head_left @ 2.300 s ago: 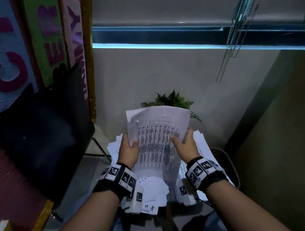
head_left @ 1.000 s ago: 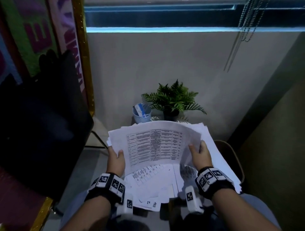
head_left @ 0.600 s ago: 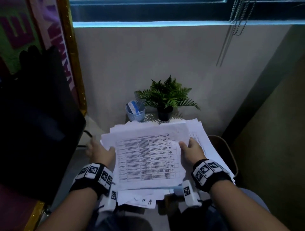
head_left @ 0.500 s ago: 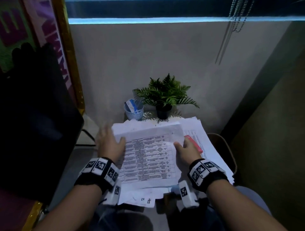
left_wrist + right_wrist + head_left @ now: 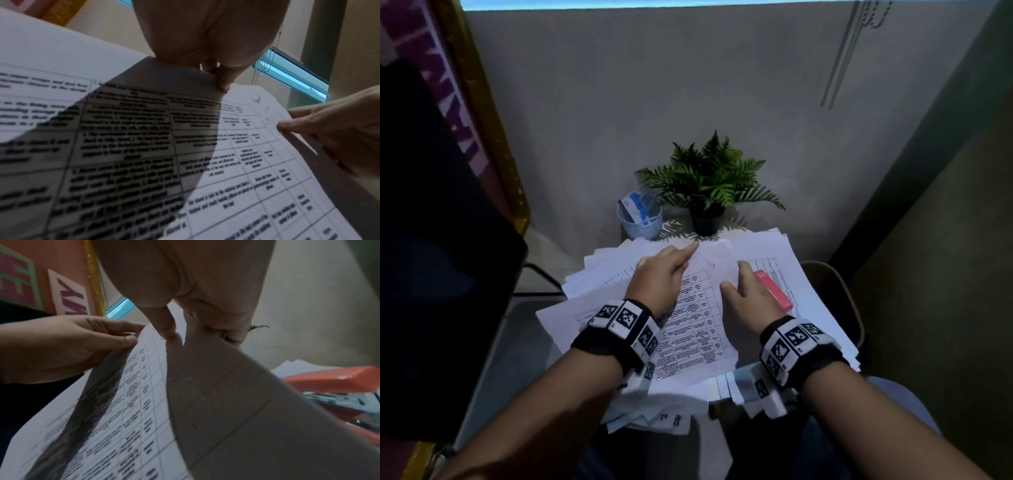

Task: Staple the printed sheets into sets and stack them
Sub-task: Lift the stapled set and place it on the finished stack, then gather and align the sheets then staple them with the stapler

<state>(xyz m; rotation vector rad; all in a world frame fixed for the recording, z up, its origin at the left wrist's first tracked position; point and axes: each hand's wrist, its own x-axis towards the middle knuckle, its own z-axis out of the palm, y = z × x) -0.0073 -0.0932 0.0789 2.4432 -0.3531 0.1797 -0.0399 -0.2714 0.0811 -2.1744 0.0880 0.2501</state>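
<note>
A pile of printed sheets (image 5: 804, 274) covers a small table. On top lies a sheet printed with a table (image 5: 698, 329). My left hand (image 5: 681, 260) rests on its far left part, fingers stretched out, fingertips (image 5: 223, 84) pressing the paper. My right hand (image 5: 734, 275) pinches the sheet's right edge, thumb (image 5: 168, 331) on top and the other fingers behind the curled-up paper (image 5: 226, 402). A red stapler (image 5: 774, 291) lies on the pile just right of my right hand, and its side (image 5: 339, 379) shows in the right wrist view.
A potted fern (image 5: 709, 185) and a pale blue cup (image 5: 640, 219) holding a small box stand at the table's far edge against the wall. A large black object (image 5: 441, 240) fills the left. A chair rim (image 5: 839, 294) shows at the right.
The sheets that both hands held up have come down flat on the pile. My left hand moved from the left edge onto the top sheet. The stapler came into sight.
</note>
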